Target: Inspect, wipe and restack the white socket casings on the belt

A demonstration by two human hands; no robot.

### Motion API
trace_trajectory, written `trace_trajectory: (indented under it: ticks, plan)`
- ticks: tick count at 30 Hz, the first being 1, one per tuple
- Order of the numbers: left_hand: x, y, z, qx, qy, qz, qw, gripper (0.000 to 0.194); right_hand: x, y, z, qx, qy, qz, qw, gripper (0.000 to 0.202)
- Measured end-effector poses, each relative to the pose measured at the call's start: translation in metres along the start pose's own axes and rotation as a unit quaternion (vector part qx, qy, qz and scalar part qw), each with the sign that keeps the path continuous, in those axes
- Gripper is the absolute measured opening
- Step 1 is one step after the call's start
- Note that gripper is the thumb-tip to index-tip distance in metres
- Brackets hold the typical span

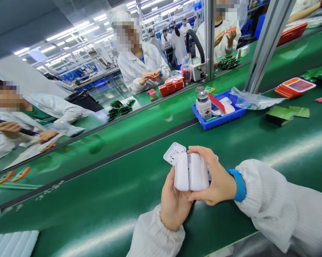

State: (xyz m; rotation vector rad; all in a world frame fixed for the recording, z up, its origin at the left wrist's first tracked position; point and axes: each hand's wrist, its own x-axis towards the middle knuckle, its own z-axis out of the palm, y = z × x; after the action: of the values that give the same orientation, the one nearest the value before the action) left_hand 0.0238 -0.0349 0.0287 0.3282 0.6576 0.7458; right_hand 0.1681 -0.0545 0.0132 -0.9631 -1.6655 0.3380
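Note:
A cluster of white plastic housings (181, 175) with rounded edges is held between my hands above the green bench. One flat piece (174, 152) with small slots sticks out at the upper left of the cluster. My left hand (174, 200) is cupped under the housings, fingers mostly hidden beneath and behind them. From the right, my right hand (216, 178) closes around them, with fingers over the top and thumb along the lower edge. A blue band is on my right wrist. The exact number of housings cannot be made out.
A blue tray (222, 119) with a metal-topped bottle (203, 105) stands beyond my hands. Orange-rimmed frames (294, 87) and green pieces (280, 115) lie right. A conveyor belt (102, 137) crosses behind; a metal post (269, 46) rises beyond. Co-workers sit opposite. White ribbed pieces (13, 242) lie lower left.

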Motion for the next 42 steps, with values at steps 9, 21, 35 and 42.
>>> trace_trajectory:
  ticks: [9,21,35,42]
  plan:
    - [0.003,0.001,0.001,-0.012,-0.012,-0.024,1.0,0.036,0.001,0.005,0.0,0.02,-0.012,-0.068,0.997,0.088]
    - [0.003,0.006,-0.001,-0.038,0.011,-0.047,0.998,0.024,0.011,0.02,-0.01,0.116,0.082,0.157,0.977,0.029]
    - [0.003,0.018,-0.01,0.25,-0.048,0.161,0.954,0.058,-0.002,0.017,-0.001,0.077,-0.091,0.183,0.976,0.102]
    - [0.005,0.018,-0.011,0.288,-0.036,0.234,0.928,0.053,0.002,0.012,-0.003,-0.038,-0.055,-0.01,0.998,0.084]
